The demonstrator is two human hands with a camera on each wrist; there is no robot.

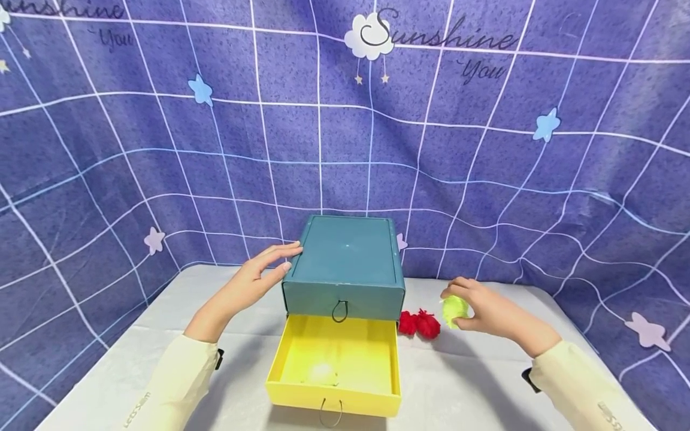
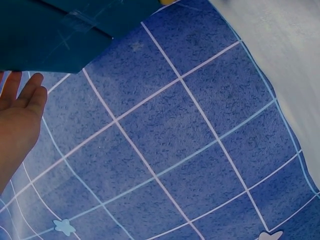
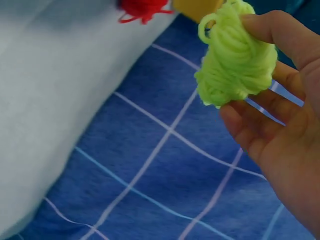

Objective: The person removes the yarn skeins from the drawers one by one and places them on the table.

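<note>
A fluffy ball of lime-green yarn (image 1: 454, 311) is grasped by the grip of the right hand (image 1: 493, 309); it is pinched between the thumb and the fingers. This ball is held to the right of two balls of red yarn (image 1: 428, 325), which are placed on a desk covered with white cloth (image 1: 431, 389), beside a dark teal rectangular box (image 1: 347, 254). The grip of the left hand (image 1: 252, 284) is released, and the box is touched at its left edge by the extended fingers. Under the box, a yellow open-topped drawer (image 1: 334, 403) is pulled out towards the person. What the bright pale patch (image 1: 320, 374) inside it is cannot be clearly told. Behind the desk, a purple-blue fabric with white grid lines (image 1: 291, 131) is hung.
</note>
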